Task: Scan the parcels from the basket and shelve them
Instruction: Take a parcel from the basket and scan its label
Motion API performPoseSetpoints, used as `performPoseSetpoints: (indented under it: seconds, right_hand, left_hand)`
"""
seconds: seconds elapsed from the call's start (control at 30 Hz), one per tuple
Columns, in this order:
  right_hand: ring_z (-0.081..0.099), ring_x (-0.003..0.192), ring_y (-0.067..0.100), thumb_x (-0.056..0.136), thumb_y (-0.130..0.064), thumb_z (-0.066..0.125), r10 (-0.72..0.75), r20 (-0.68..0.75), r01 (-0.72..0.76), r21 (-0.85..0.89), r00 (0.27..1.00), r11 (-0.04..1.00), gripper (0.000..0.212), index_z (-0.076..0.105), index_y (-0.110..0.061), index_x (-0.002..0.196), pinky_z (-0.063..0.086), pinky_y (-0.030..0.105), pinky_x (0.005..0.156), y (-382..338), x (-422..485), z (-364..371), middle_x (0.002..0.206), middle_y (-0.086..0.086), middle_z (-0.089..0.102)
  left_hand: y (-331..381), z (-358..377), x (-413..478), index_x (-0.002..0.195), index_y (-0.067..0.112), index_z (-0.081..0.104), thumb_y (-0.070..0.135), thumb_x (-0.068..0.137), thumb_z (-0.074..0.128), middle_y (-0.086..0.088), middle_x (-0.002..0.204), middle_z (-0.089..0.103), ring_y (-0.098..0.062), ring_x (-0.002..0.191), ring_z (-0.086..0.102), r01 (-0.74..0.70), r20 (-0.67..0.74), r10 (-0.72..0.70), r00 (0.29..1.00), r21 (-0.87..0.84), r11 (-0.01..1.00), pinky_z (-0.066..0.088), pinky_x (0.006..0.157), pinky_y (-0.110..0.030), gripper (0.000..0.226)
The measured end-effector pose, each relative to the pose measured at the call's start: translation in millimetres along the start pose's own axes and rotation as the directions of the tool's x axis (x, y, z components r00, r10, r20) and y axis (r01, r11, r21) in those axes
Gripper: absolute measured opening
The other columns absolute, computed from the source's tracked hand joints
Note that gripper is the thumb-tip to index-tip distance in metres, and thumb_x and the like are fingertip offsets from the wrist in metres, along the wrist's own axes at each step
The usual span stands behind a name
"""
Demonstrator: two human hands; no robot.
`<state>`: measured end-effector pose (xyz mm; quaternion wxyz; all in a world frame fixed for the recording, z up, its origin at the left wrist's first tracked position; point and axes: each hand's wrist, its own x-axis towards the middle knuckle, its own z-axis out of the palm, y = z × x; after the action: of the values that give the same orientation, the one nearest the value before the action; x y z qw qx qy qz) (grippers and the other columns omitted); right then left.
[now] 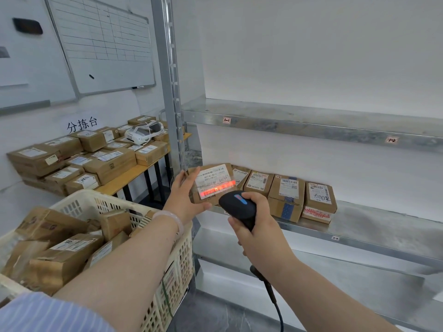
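The left hand (185, 200) is gripping a brown cardboard parcel (213, 183) by its left side, with the fingers curling over the top edge and the thumb pressing along the bottom, and it is holding the parcel upright with its white label facing the person. The parcel is sitting at the left end of the middle shelf (383, 226), just beside the metal upright post (169, 92); whether it is resting on the shelf or hanging just above it is not clear. The right hand (261, 226) is wrapping its fingers round the handle of a black scanner (237, 206) and is pointing the head at the label, where a red beam (217, 189) is glowing across the barcode. A dark cable (273, 298) is trailing down from the bottom of the handle. A pale bracelet (172, 219) is circling the left wrist. To the right of the held parcel, a row of boxes (286, 197) is standing on the same shelf, side by side and touching. At the lower left a cream plastic basket (91, 195) is holding a heap of brown packages (64, 257). Behind it a wooden table (124, 180) is carrying stacked cartons (72, 161) and a white headset (143, 133), and a whiteboard (107, 44) is hanging on the wall above.
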<state>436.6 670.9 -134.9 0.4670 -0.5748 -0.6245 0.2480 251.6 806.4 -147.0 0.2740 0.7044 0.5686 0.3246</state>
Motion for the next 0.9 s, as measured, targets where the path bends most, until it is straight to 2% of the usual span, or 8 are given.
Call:
performPoseSetpoints:
  seconds: [0.2, 0.6, 0.8, 0.9]
  right_hand:
    - [0.062, 0.073, 0.008, 0.091, -0.036, 0.067, -0.008, 0.002, 0.008, -0.017, 1.000, 1.000, 0.052, 0.030, -0.071, 0.103, 0.057, 0.031, 0.066, -6.1, -7.2, -2.6, 0.092, -0.016, 0.062]
    - [0.061, 0.072, 0.007, 0.092, -0.037, 0.066, 0.029, -0.023, -0.030, -0.035, 0.999, 0.999, 0.052, 0.029, -0.072, 0.102, 0.057, 0.029, 0.066, -15.9, -19.8, -1.3, 0.089, -0.017, 0.061]
    - [0.062, 0.071, 0.006, 0.093, -0.037, 0.066, 0.052, -0.056, -0.054, -0.026, 0.997, 0.998, 0.054, 0.027, -0.073, 0.101, 0.052, 0.021, 0.061, -20.3, -22.5, 3.7, 0.090, -0.017, 0.062]
    - [0.062, 0.071, 0.006, 0.092, -0.036, 0.067, 0.055, -0.081, -0.057, -0.025, 0.995, 0.998, 0.055, 0.027, -0.073, 0.102, 0.054, 0.021, 0.062, -19.6, -22.7, 6.3, 0.090, -0.016, 0.062]
  left_hand:
    - [-1.3, -1.8, -0.3, 0.153, 0.049, 0.014, 0.023, 0.081, 0.081, 0.008, 0.165, -0.006, -0.022, 0.151, 0.009, -0.003, 0.014, 0.003, 1.000, 0.022, 1.000, 0.026, 0.117, -0.040, 0.102]
    - [-9.3, -0.7, 2.6, 0.152, 0.049, 0.014, 0.023, 0.080, 0.082, 0.010, 0.164, -0.007, -0.022, 0.151, 0.007, -0.036, 0.032, 0.036, 0.999, 0.011, 0.999, 0.024, 0.117, -0.041, 0.102]
    - [-10.9, -0.1, 4.7, 0.153, 0.049, 0.014, 0.020, 0.080, 0.081, 0.009, 0.164, -0.006, -0.023, 0.152, 0.006, -0.055, 0.051, 0.055, 0.997, -0.009, 0.998, 0.024, 0.118, -0.044, 0.103]
    - [-13.8, 1.7, 7.6, 0.152, 0.050, 0.012, 0.021, 0.081, 0.081, 0.009, 0.164, -0.006, -0.024, 0.151, 0.007, -0.061, 0.067, 0.061, 0.996, 0.002, 0.998, 0.024, 0.118, -0.044, 0.103]
